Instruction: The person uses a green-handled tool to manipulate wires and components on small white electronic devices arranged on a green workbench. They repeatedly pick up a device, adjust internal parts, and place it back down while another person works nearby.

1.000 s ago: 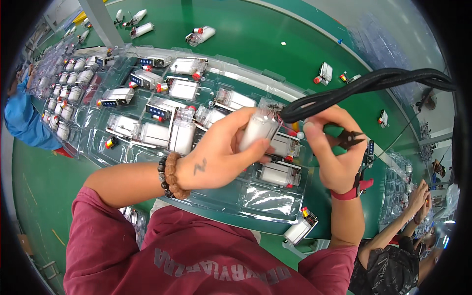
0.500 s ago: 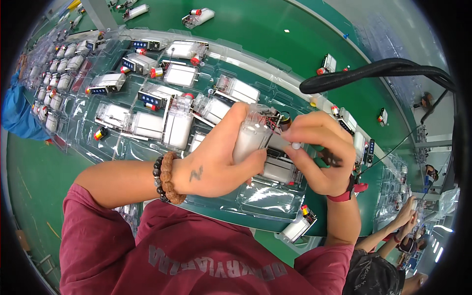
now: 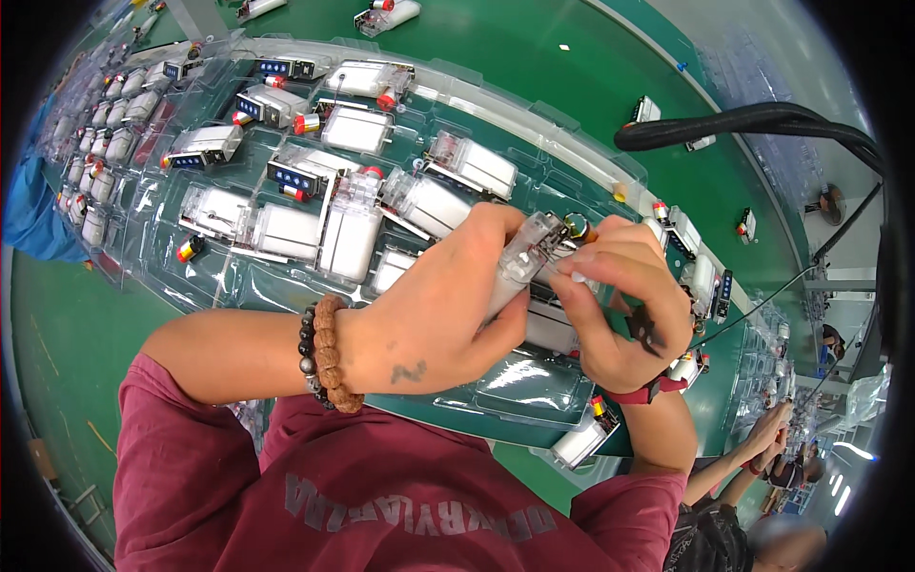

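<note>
Left hand: it is closed around a white-and-clear unit, thumb on the near side, fingers mostly hidden behind.
Right hand: thumb and forefinger are brought together at the thin wires of this unit; what exactly they pinch is too small to tell. A black hand tool is kept inside the same hand.
Held unit: it is tilted, in the air above the right part of a clear plastic tray, its transparent end toward the right hand.
Tray: similar white units lie in it at different angles.
Near table edge: one loose unit lies beside the tray, below the right hand.
Upper right: a thick black cable hangs over the green table.
Lower right: another person's forearms are visible.
</note>
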